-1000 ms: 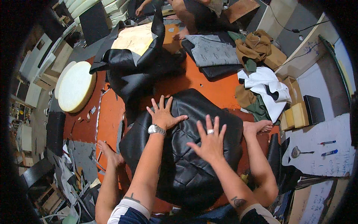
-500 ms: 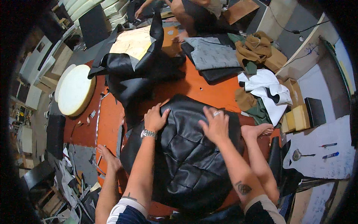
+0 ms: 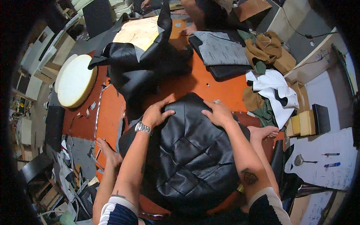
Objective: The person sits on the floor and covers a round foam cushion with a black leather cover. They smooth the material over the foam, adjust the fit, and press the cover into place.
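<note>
A large round piece of black quilted leather (image 3: 185, 161), stitched in diamonds, lies on the orange-red work surface (image 3: 210, 97) between my legs. My left hand (image 3: 157, 114) grips its upper left edge, thumb on top and fingers reaching over the rim. My right hand (image 3: 218, 112), with a ring on one finger, holds the upper right edge the same way, its fingertips mostly hidden behind the leather. Beyond it is a crumpled heap of black leather (image 3: 138, 78) with a pale yellow panel (image 3: 137, 32) on top.
A round foam pad (image 3: 75, 80) lies at left near grey scraps. At right are folded grey fabric (image 3: 221, 48), brown cloth (image 3: 264, 48), white material (image 3: 272, 90), foam blocks (image 3: 303, 123) and a paper-covered board (image 3: 322, 168) with pens. A co-worker's leg (image 3: 195, 18) shows at the back.
My hands were spread flat on the leather; they have moved outward to its upper edges and closed on them. The quilted diamonds now show more distinctly.
</note>
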Motion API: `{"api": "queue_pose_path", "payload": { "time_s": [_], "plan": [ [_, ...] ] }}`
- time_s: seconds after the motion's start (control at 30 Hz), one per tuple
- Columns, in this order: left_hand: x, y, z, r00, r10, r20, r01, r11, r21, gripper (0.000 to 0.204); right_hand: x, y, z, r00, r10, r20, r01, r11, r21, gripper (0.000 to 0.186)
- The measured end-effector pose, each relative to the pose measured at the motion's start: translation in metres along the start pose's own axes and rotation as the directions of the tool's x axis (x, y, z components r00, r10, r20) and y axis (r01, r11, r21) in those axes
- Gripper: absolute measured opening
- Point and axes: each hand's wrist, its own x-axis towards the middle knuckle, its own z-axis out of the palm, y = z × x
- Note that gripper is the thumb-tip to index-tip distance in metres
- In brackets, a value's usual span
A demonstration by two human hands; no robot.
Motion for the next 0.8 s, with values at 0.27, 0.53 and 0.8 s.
{"api": "queue_pose_path", "payload": {
  "time_s": [0.27,0.53,0.8],
  "plan": [
    [-0.005,0.001,0.016,0.976,0.108,-0.189,-0.089,0.990,0.106,0.043,0.006,0.004,0.043,0.922,-0.131,-0.364,0.222,0.950,0.219,0.032],
    [0.022,0.001,0.008,0.991,0.041,-0.124,-0.007,0.964,0.265,0.046,0.027,-0.007,0.023,0.965,-0.087,-0.249,0.092,0.996,0.007,0.028],
    [-0.019,0.014,-0.003,0.929,0.024,-0.368,0.076,0.964,0.255,0.065,-0.058,-0.074,0.027,0.830,-0.149,-0.538,0.220,0.973,0.068,0.066]
  ]
}}
